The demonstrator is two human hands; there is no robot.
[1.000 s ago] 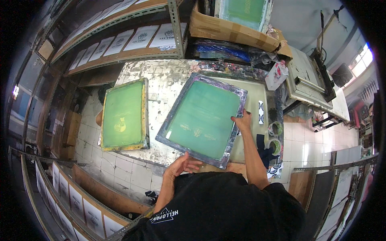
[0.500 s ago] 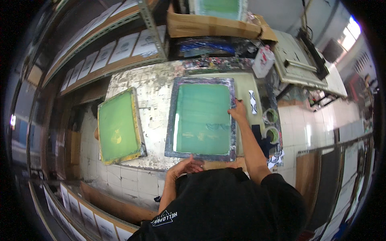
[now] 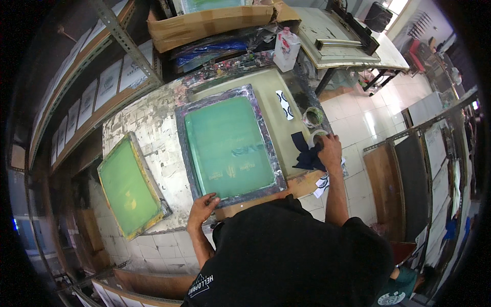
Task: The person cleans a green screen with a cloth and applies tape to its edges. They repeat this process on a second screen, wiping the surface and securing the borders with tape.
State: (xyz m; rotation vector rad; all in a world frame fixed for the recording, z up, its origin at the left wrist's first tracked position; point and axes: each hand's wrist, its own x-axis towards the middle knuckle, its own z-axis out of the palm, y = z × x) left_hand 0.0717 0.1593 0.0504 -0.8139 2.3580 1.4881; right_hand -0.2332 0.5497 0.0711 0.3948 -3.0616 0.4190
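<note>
A screen printing frame (image 3: 225, 153) with green mesh and a dark, ink-stained border lies flat on the table in front of me. My left hand (image 3: 203, 209) rests at its near edge by the left corner, fingers apart and touching the border. My right hand (image 3: 330, 152) reaches over the table's right side. Its fingers are curled beside a pale cup (image 3: 318, 134) and against a dark blue cloth (image 3: 308, 157); what they grip is partly hidden. Behind that cup stands another stained cup (image 3: 312, 117). Farther back lies a black-and-white patterned strip (image 3: 285, 105).
A second, yellow-green screen (image 3: 128, 187) leans at the table's left end. A stained white jug (image 3: 286, 49) and a cardboard box (image 3: 215, 28) stand at the back. Shelves (image 3: 97, 97) rise on the left. Another person's green sleeve (image 3: 399, 286) shows at lower right.
My right hand has left the screen's right border and moved right to the cups and cloth. My left hand has come onto the near border. The view has shifted and turned.
</note>
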